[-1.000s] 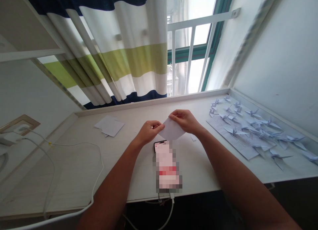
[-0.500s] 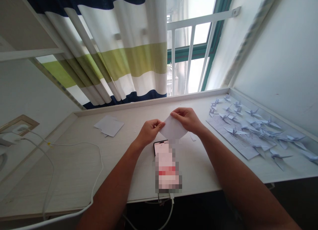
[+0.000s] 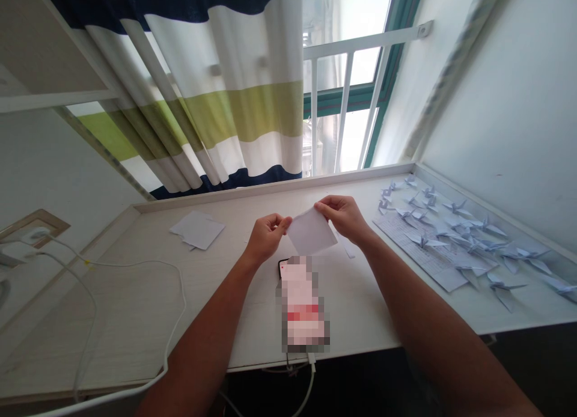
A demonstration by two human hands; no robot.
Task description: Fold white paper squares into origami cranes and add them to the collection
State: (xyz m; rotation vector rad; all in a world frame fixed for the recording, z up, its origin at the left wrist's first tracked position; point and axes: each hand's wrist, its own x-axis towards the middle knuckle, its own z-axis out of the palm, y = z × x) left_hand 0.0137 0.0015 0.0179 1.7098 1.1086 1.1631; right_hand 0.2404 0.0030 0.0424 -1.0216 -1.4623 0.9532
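Observation:
A square sheet of white paper (image 3: 312, 232) is stretched between my two hands above the desk. My left hand (image 3: 269, 234) pinches its left corner between thumb and forefinger. Its upper right corner is gripped by my right hand (image 3: 339, 216), also in a pinch. Just below the sheet lies a phone (image 3: 303, 303) with a lit, pixelated screen and a cable plugged into its lower end. A thin white paper strip (image 3: 346, 246) rests on the desk beside my right wrist.
Several folded paper cranes (image 3: 473, 240) spread over the desk's right side, some on a printed sheet (image 3: 444, 273). Loose paper squares (image 3: 197, 229) lie at the left. A white cable (image 3: 184, 285) runs along the left. Behind the desk's raised back edge (image 3: 270, 187) hangs a striped curtain (image 3: 243, 110).
The paper has been turned and flattened, so its square face now shows more fully. Both hands have shifted only slightly. More of the strip near my right wrist is visible.

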